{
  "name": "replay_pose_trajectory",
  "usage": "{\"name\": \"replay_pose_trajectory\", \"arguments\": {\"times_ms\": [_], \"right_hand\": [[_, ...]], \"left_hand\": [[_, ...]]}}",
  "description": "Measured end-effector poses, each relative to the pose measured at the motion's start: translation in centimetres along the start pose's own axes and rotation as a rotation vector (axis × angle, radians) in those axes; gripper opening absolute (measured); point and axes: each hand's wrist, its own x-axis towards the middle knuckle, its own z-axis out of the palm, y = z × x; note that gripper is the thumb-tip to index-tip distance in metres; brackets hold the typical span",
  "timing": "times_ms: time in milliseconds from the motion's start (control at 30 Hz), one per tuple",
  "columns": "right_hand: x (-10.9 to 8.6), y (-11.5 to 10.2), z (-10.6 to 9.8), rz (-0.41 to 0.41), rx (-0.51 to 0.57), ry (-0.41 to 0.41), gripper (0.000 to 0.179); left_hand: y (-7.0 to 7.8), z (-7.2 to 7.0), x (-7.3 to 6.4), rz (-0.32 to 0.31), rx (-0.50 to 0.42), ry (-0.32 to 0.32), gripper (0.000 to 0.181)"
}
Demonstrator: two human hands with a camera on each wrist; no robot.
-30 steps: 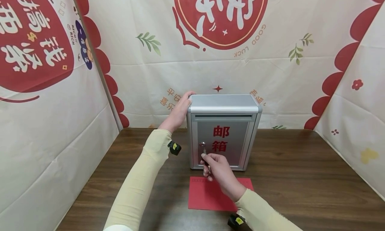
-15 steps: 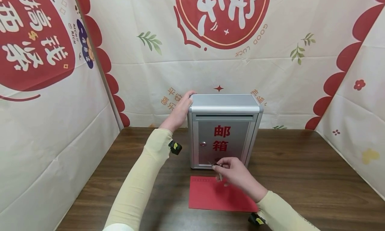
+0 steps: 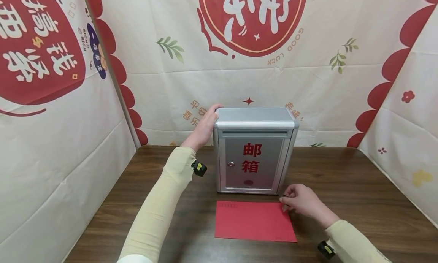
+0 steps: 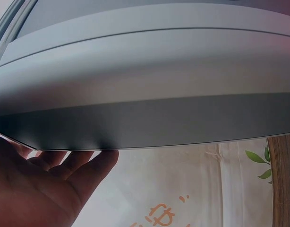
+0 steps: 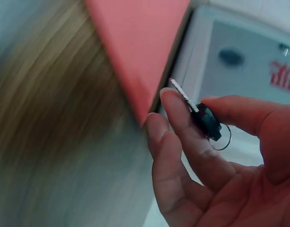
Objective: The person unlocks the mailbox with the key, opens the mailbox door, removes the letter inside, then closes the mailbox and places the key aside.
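Note:
A silver mailbox [image 3: 273,156] with red characters stands upright, its front door closed. My left hand [image 3: 204,128] grips its upper left corner; in the left wrist view the fingers [image 4: 95,172] bend round the back edge of its side. At the right end of a red envelope [image 3: 253,221], my right hand [image 3: 302,202] pinches a small key [image 5: 206,122] with a black head and a wire ring. The key's metal blade points away from the palm. The lock [image 3: 230,164] on the door has nothing in it.
The red envelope lies flat on the brown wooden table [image 3: 342,175], just before the mailbox. Printed cloth [image 3: 164,92] hangs at the back and both sides. A narrow slot [image 3: 254,134] runs along the mailbox's upper front.
My right hand has drawn the key out of the lock and carried it down and to the right, past the mailbox's front. My left hand has stayed on the mailbox.

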Motion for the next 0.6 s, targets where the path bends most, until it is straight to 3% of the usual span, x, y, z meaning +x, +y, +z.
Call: {"name": "replay_pose_trajectory", "arguments": {"times_ms": [333,600], "right_hand": [[0.5,4.5,-2.4,0.069,-0.116,0.022,0.016],[0.7,5.7,-2.8,0.103,-0.131,0.058,0.02]], "left_hand": [[0.0,-0.2,0.0,-0.018,-0.016,-0.028,0.045],[3.5,-0.5,-1.7,-0.036,-0.009,-0.045,0.045]]}}
